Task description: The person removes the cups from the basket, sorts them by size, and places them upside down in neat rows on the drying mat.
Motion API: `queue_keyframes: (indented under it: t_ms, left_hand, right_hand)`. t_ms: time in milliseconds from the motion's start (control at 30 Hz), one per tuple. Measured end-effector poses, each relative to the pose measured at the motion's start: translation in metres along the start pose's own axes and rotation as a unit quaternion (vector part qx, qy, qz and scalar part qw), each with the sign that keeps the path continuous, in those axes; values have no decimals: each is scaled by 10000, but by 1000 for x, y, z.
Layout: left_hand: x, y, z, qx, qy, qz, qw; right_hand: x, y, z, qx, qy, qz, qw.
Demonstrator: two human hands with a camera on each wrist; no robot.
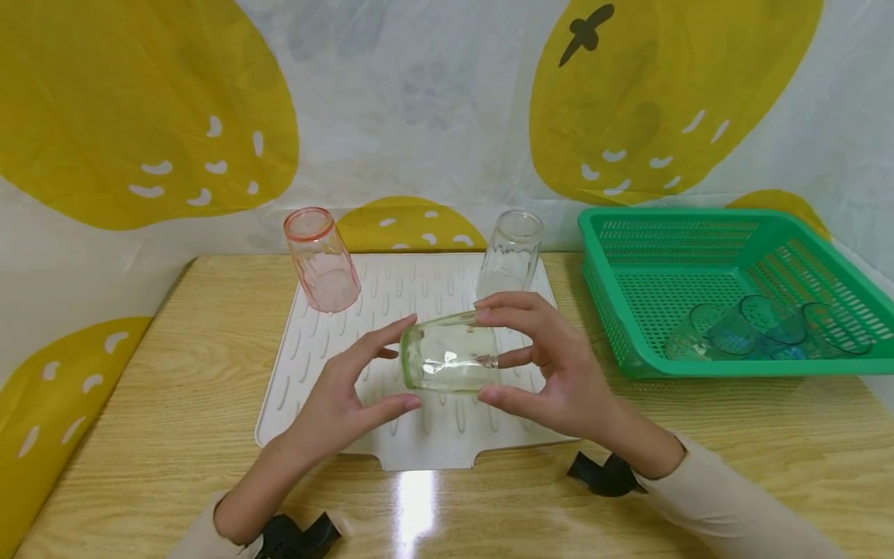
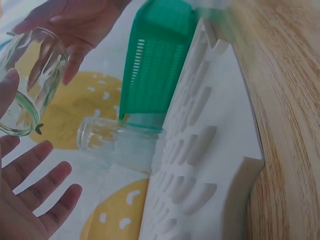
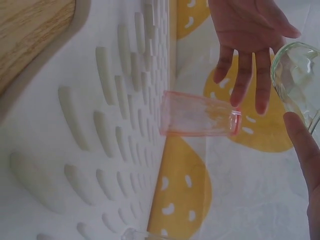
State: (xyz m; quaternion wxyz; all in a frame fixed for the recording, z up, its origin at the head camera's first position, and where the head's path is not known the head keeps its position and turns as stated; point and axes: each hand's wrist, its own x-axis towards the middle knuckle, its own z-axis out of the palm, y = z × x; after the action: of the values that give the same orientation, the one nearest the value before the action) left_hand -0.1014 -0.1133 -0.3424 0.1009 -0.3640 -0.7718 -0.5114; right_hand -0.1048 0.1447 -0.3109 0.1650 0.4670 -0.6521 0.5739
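A pale green-tinted drinking glass (image 1: 450, 357) lies sideways in the air above a white draining mat. My right hand (image 1: 559, 365) holds it near one end, thumb below and fingers above. Around the thick green base end is my left hand (image 1: 342, 388), thumb and index finger spread apart. In the left wrist view, the left fingers (image 2: 37, 172) are extended below the glass; whether any touches it I cannot tell. A pink glass (image 1: 323, 260) stands upside down at the mat's back left, and a clear glass (image 1: 511, 252) stands upside down at its back right.
The white draining mat (image 1: 293, 396) has raised ridges and lies on a wooden table (image 1: 174, 373). A green plastic basket (image 1: 609, 318) at the right contains several glasses (image 1: 757, 326), some bluish. Behind the table hangs a white cloth (image 1: 419, 101) with yellow fruit shapes.
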Motion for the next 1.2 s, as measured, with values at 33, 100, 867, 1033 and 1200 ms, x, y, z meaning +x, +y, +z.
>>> queue_keyframes:
  t_ms: [33,100,867,1033,1200]
  left_hand:
    - [0,0,0,-16,19,5,10000]
    - [0,1,0,-30,56,8,10000]
    - [-8,-6,-1,-211,151,156,9995]
    - [-8,-7,-2,-592,29,16,9982]
    - [-8,-8,-3,-993,-65,-406,9942]
  right_hand:
    - [0,0,1,-10,-2,-10,10000]
    - [-1,0,2,-13,7,9,10000]
    - [-11,13,7,-652,-878,678,9917]
    - [-13,13,4,-758,-1228,1154,9828]
    - [-11,12,3,-929,-1594,1332,9738]
